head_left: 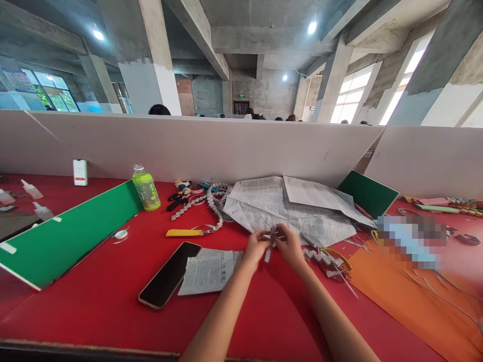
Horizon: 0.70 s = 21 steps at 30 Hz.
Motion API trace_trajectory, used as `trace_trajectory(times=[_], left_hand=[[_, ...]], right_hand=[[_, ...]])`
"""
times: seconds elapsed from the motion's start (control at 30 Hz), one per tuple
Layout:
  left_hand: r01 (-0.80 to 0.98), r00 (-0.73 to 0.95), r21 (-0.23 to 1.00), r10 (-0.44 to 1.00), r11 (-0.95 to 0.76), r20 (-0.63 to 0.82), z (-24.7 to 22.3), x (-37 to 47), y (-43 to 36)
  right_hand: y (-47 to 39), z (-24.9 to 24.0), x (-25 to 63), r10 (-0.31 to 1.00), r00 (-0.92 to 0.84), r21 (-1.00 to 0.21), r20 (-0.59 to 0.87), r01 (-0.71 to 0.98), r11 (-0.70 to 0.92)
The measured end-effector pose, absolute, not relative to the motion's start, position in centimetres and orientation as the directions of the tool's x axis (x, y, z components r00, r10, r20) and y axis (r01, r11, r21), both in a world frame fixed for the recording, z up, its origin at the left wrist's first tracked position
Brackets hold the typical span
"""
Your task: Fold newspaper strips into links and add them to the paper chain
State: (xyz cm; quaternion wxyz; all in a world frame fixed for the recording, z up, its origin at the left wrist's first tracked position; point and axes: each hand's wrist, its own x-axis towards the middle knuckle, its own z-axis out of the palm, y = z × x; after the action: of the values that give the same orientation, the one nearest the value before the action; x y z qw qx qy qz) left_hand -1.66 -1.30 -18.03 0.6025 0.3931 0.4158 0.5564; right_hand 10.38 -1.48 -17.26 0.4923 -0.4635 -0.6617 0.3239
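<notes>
My left hand (pixel 256 245) and my right hand (pixel 288 242) meet above the red table, fingers closed on a narrow folded strip of newspaper (pixel 268 255) whose lower end hangs down between them. Just behind them lie large crumpled newspaper sheets (pixel 264 206). To the right of my right hand is a zigzag chain of folded paper (pixel 322 259), beside scissors with yellow handles (pixel 341 255). Left of my left hand, a cut piece of newspaper (pixel 207 274) partly covers a dark-screened phone (pixel 169 274).
A yellow-handled cutter (pixel 183 233) lies by more folded paper chains (pixel 214 208). A green drink bottle (pixel 146 190) stands at the left green divider (pixel 75 234), near a white tape roll (pixel 121 235). Orange paper (pixel 407 301) spreads at right. A white partition (pixel 188 146) closes the back.
</notes>
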Motion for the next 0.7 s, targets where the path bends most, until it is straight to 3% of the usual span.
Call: trace_trajectory(times=[0.2, 0.37, 0.7], left_hand=[[-0.335, 0.031, 0.939, 0.997, 0.072, -0.065, -17.9, -1.6, -1.5], [-0.360, 0.041, 0.929, 0.996, 0.088, -0.079, -17.8, -1.6, -1.5], [-0.462, 0.083, 0.880, 0.993, 0.115, -0.087, -16.7, -1.5, -1.9]], right_hand=[[-1.4, -16.8, 10.2, 0.960, -0.028, -0.950, 0.279, 0.138, 0.280], [-1.2, -16.9, 10.3, 0.943, 0.009, -0.932, 0.334, 0.153, 0.328], [-1.6, -16.1, 11.0, 0.908, -0.135, -0.892, 0.397, 0.174, 0.416]])
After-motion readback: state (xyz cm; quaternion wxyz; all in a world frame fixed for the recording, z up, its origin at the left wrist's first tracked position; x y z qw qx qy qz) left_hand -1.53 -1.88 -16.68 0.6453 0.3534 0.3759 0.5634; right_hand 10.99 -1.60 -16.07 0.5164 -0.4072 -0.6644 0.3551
